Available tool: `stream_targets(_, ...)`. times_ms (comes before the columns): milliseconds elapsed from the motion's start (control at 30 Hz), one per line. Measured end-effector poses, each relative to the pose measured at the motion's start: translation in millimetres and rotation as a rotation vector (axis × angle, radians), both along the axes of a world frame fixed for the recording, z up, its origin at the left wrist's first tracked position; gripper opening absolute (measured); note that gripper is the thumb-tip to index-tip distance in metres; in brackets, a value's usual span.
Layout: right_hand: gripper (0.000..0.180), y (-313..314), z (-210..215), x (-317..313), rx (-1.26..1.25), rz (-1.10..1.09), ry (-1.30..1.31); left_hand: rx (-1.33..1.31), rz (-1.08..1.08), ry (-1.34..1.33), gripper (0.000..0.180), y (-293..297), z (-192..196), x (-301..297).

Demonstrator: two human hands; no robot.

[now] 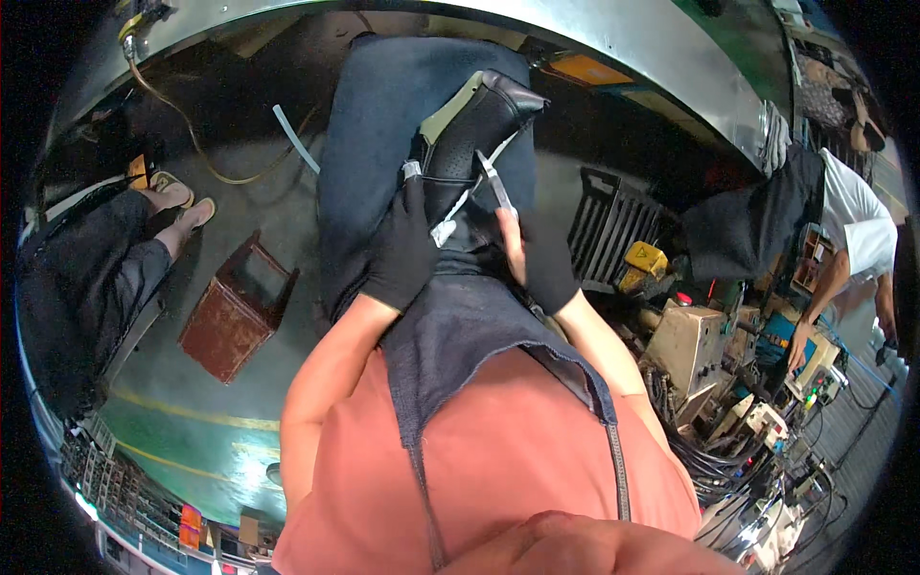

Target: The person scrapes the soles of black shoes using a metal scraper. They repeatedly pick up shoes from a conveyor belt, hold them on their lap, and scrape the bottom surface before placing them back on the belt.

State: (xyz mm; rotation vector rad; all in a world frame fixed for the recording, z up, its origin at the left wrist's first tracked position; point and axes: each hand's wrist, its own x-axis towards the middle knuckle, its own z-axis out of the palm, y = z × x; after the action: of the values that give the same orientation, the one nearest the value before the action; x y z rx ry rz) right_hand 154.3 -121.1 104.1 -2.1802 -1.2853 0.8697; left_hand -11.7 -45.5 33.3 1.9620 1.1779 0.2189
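Note:
On my lap lies a black leather piece [491, 110], shaped like a shoe upper, with small perforations and a pale green lining along its left edge. My left hand [401, 244], in a dark glove with white wrapping on a fingertip, holds its near left side; the thumb is partly hidden. Gripped in my gloved right hand [542, 254] is a slim silver tool [494, 182] with a pointed tip; its exact kind is unclear. The tip is at the leather's right edge. White material [444, 232] shows between my hands. Dark cloth [369, 115] covers my lap.
A metal worktop edge [661, 67] curves across ahead. Beside me on the left stands a brown stool [230, 321]; a seated person's feet [192, 206] are beyond it. At right are a black slatted crate [604, 220], a yellow object [644, 264], machines with cables and another person [853, 211].

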Motion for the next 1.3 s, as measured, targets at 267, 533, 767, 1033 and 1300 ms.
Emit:
stream_targets(267, 0.042, -2, -1, 7, -0.229, -0.064, 0.111, -0.031, 0.001, -0.023, 0.079, 7, 11, -5)
stream_targets(533, 0.035, -73, 7, 47, -0.217, -0.243, 0.159, -0.253, -0.050, -0.271, 0.073, 89, 86, -79)
stream_targets(767, 0.042, -40, 33, 43, -0.275, -0.261, 0.372, -0.150, 0.199, -0.527, 0.067, 67, -29, 41)
stream_targets(1033, 0.042, 6, 21, 79, -0.218, 0.348, 0.260, -0.466, 0.086, -0.524, 0.049, 51, -24, 7)
stream_targets(1300, 0.043, 52, -15, 80, -0.115, 0.910, -0.356, -1.036, 0.447, -0.718, 0.060, 12, -81, 31)
